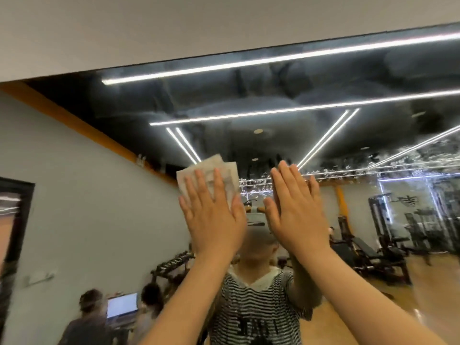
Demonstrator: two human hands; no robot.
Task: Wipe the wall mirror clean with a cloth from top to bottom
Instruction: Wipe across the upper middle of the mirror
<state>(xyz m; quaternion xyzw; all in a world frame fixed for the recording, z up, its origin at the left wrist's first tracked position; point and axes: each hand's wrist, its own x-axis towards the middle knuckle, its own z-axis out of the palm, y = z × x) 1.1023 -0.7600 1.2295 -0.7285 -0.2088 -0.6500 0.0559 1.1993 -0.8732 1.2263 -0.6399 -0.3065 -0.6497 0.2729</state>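
Note:
A large wall mirror (273, 100) fills the view, its top edge running under a white wall. My left hand (214, 215) lies flat with straight fingers, pressing a pale folded cloth (211, 168) against the glass near the middle. My right hand (296, 212) is flat on the mirror beside it, fingers straight, holding nothing. A band of droplets or streaks (398, 160) crosses the glass to the right of my hands. The upper glass looks hazy with smears.
The mirror reflects a gym: weight machines (388, 235) at right, a dumbbell rack (174, 265) low in the middle, people by a laptop (122, 307) at lower left, and my own striped shirt. A dark-framed panel (12, 220) is at far left.

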